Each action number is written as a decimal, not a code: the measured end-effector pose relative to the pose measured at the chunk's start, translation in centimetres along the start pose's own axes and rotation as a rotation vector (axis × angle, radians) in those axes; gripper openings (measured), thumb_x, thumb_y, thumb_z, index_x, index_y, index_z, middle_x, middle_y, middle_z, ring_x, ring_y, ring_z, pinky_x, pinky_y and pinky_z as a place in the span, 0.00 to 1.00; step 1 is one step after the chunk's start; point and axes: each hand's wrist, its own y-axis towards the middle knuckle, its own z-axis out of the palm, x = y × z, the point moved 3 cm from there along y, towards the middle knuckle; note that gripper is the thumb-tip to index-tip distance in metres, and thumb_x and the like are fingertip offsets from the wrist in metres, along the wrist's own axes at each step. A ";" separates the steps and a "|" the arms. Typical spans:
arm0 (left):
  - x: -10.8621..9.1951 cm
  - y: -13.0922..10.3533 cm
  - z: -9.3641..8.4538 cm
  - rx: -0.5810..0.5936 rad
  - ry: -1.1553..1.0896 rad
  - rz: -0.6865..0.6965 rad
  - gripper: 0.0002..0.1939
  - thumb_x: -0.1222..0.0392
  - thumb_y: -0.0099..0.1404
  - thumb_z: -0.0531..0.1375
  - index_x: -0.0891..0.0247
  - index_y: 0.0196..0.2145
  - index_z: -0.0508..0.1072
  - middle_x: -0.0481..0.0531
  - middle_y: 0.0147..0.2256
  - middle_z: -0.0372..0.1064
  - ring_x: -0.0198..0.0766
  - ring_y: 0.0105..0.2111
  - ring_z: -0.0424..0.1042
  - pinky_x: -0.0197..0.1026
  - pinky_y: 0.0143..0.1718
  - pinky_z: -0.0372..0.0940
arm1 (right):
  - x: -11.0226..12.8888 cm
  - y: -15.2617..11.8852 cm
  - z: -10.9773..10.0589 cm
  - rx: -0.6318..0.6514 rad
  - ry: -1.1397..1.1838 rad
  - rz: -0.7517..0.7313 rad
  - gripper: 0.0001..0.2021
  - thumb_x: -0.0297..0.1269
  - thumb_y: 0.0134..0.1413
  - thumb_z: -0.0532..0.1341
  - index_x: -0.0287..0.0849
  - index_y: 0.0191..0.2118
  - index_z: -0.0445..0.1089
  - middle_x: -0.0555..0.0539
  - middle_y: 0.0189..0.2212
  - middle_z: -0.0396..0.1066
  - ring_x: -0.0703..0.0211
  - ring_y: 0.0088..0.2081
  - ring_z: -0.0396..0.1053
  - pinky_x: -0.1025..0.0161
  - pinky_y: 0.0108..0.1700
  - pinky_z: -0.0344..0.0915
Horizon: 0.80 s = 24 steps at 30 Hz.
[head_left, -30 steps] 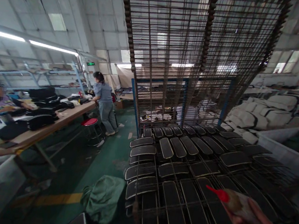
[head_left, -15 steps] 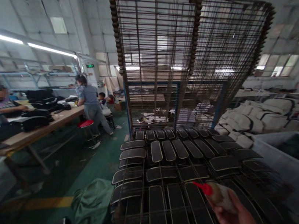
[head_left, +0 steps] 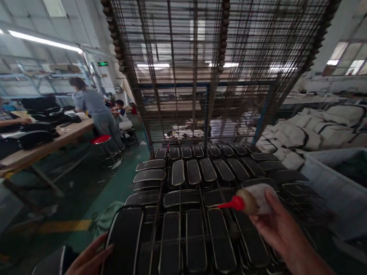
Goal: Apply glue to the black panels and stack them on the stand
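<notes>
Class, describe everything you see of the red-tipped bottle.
The bottle looks like plastic: a whitish body, brownish shoulder and pointed red nozzle. It is nearly sideways, nozzle pointing left and slightly down in the view, held in the right grip above dark, pale-edged panels. Whether the brown is contents or stain, I cannot tell.

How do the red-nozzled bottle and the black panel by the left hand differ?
The whitish bottle with a red nozzle is rounded; the long black pale-edged panel looks flat. The bottle lies sideways in the right hand; the panel's length runs upward in view, against the left hand.
</notes>
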 end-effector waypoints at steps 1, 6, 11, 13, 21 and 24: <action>-0.9 -0.5 2.0 0.085 -0.007 0.001 0.36 0.47 0.40 0.79 0.57 0.48 0.84 0.56 0.51 0.85 0.66 0.60 0.76 0.55 0.52 0.78 | 0.5 -0.1 0.9 0.042 -0.026 -0.009 0.26 0.38 0.41 0.84 0.43 0.46 0.77 0.46 0.40 0.84 0.50 0.37 0.82 0.62 0.30 0.81; -5.6 -2.8 9.6 0.499 0.156 0.044 0.41 0.45 0.43 0.78 0.63 0.53 0.83 0.60 0.47 0.85 0.67 0.51 0.80 0.60 0.52 0.76 | 2.0 -0.5 5.7 0.277 -0.196 -0.078 0.23 0.47 0.44 0.83 0.43 0.42 0.78 0.49 0.33 0.81 0.54 0.31 0.79 0.60 0.29 0.80; -8.4 -4.6 11.8 0.759 0.355 0.124 0.30 0.45 0.53 0.77 0.59 0.52 0.85 0.58 0.51 0.85 0.61 0.50 0.82 0.54 0.52 0.76 | 2.9 -1.4 9.0 0.438 -0.392 -0.217 0.21 0.52 0.47 0.80 0.43 0.39 0.79 0.50 0.28 0.75 0.59 0.26 0.73 0.68 0.21 0.72; -9.1 -5.3 12.1 0.825 0.407 0.136 0.23 0.47 0.61 0.74 0.55 0.53 0.86 0.56 0.54 0.84 0.57 0.51 0.82 0.49 0.52 0.76 | 3.1 -1.8 9.6 0.466 -0.452 -0.240 0.21 0.52 0.47 0.80 0.44 0.39 0.79 0.51 0.28 0.74 0.60 0.27 0.72 0.68 0.21 0.72; -10.9 -6.9 13.9 0.981 0.264 0.098 0.15 0.53 0.57 0.78 0.45 0.43 0.89 0.49 0.44 0.88 0.47 0.39 0.86 0.38 0.39 0.79 | 2.9 -2.2 10.3 0.513 -0.585 -0.302 0.20 0.50 0.48 0.79 0.46 0.42 0.78 0.51 0.31 0.74 0.60 0.28 0.71 0.67 0.23 0.72; -11.0 -6.8 14.1 1.004 0.231 0.055 0.14 0.56 0.56 0.78 0.45 0.41 0.89 0.49 0.42 0.88 0.48 0.37 0.87 0.39 0.36 0.80 | 2.8 -2.4 10.5 0.511 -0.602 -0.312 0.21 0.50 0.47 0.80 0.46 0.43 0.78 0.51 0.32 0.74 0.60 0.28 0.71 0.66 0.24 0.72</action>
